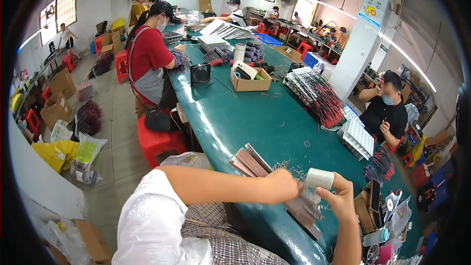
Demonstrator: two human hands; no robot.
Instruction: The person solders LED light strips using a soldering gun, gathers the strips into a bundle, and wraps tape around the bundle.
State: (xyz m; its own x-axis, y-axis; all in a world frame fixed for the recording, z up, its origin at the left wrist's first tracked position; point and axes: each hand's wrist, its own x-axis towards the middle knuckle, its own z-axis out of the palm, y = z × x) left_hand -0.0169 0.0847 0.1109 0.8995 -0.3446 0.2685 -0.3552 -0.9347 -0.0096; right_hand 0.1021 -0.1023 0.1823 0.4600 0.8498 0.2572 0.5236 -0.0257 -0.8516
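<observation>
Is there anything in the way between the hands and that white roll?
Nothing visible is. The right hand already holds the white roll in its fingers, and the left hand is right up against the roll's other end, above the green table. Whether the left hand touches it is unclear.

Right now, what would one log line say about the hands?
left hand: gripping flat strips | right hand: holding tape roll | surface: green table | nearby: stacked strips
</observation>
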